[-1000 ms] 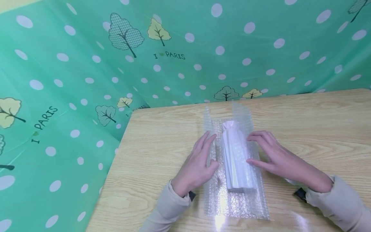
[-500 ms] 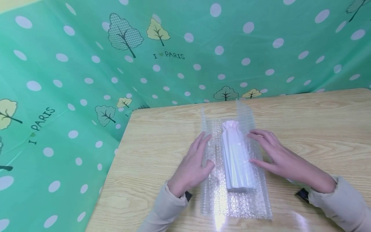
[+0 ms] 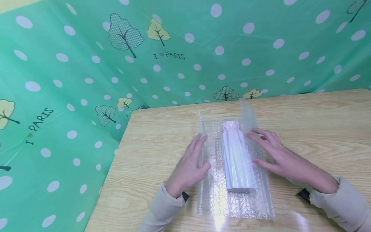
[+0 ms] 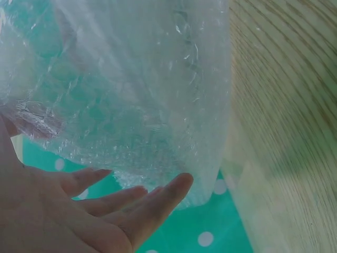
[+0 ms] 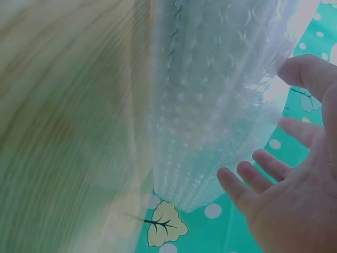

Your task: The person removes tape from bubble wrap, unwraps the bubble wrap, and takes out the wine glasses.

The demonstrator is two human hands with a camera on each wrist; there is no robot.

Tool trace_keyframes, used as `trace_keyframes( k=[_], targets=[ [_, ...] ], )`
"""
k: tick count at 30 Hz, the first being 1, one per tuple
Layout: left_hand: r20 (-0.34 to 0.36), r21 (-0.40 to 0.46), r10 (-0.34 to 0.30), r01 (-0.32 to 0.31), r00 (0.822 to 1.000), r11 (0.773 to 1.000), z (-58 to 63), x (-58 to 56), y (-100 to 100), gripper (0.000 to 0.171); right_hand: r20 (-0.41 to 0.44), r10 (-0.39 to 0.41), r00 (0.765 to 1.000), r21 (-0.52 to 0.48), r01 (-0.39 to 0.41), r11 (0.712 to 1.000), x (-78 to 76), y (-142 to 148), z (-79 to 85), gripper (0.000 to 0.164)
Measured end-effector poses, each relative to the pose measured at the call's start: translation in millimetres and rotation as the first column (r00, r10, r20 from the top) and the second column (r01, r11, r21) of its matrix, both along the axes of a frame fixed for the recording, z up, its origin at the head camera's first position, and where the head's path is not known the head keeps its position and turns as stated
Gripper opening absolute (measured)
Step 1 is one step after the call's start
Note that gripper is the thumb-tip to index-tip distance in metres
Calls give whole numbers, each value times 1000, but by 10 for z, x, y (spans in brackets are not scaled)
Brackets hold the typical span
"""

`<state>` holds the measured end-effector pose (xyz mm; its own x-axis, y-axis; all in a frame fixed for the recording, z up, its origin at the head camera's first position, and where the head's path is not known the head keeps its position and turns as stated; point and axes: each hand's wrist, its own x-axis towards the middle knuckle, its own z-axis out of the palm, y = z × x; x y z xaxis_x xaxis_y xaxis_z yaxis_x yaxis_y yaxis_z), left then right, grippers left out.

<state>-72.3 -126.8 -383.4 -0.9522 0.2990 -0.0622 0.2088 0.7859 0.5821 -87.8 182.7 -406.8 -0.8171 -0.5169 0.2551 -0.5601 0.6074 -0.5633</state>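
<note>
A pale fluted vase (image 3: 236, 158) lies on its side in the head view, its ruffled neck pointing away from me. Under it is a sheet of clear bubble wrap (image 3: 239, 207), with both long sides raised. Along the left side, my left hand (image 3: 188, 167) has its fingers spread at the raised flap. My right hand (image 3: 273, 156) is at the opposite flap, close beside the vase, fingers extended. In the left wrist view, loose fingers reach along the wrap (image 4: 131, 89). Thumb and fingertips are right at the edge of the wrap (image 5: 205, 105) in the right wrist view.
The light wooden table (image 3: 156, 145) extends to both sides of the wrap. Behind it and along its left hangs a green dotted curtain (image 3: 174, 77) printed with trees. Glare falls on the wrap near the front.
My left hand has moved left and the right hand slightly right. The two flaps have spread farther apart, leaving more of the vase uncovered.
</note>
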Motion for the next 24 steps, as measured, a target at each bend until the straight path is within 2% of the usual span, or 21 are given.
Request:
trace_keyframes(
  k=[10, 16, 24],
  targets=[
    [1, 5, 8, -8, 1000, 1000, -22, -39, -47, 81, -21, 24, 999, 23, -23, 999, -4, 32, 12, 79],
    [-26, 21, 3, -3, 1000, 1000, -41, -37, -94, 80, -30, 32, 999, 32, -31, 999, -9, 46, 8, 79],
    [-25, 31, 1, 0, 1000, 1000, -95, -39, -166, 79, -14, 29, 999, 40, -28, 999, -1, 76, 19, 77]
  ],
)
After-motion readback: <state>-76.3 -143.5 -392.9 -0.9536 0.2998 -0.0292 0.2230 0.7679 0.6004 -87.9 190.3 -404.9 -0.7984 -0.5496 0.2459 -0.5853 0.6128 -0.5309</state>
